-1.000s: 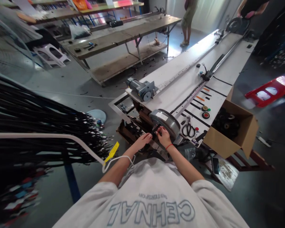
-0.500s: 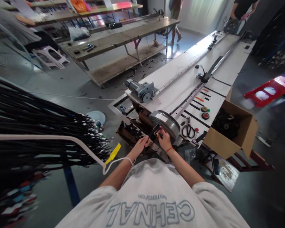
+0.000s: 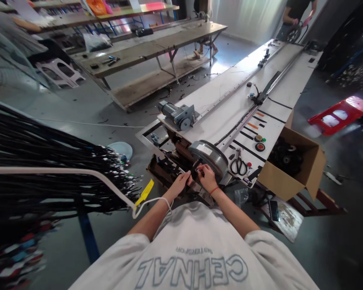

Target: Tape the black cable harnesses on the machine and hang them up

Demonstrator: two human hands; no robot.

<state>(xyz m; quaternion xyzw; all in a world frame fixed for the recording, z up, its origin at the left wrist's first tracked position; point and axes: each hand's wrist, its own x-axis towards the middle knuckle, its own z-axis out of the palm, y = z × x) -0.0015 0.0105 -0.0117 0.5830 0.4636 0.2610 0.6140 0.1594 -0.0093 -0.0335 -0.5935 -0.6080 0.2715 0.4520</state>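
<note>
Close in front of me, my left hand (image 3: 181, 184) is closed, thumb and fingers pinched at the lower end of a dark strip-like piece (image 3: 195, 166). My right hand (image 3: 207, 177), a red string round its wrist, is closed with bent fingers at the same piece from the other side. Its exact kind is too small to make out. Just beyond the hands stands a large dark wheel (image 3: 220, 161) with a white label, at the near end of the long white table (image 3: 211, 98). Scissors (image 3: 238, 164) with black handles lie to the right of the wheel.
A grey motor (image 3: 178, 115) sits on the table's left edge. Round parts and dark strips lie right. An open cardboard box (image 3: 302, 177) of black parts stands beside it. Black cords (image 3: 63, 165) hang at left. A red stool (image 3: 340, 117) is right; a co-worker (image 3: 298, 16) stands far off.
My right hand has shifted slightly left, closer to my left hand, and its fingers have turned. The co-worker at the far end now has a wheel lifted into plainer view. The view has tilted slightly.
</note>
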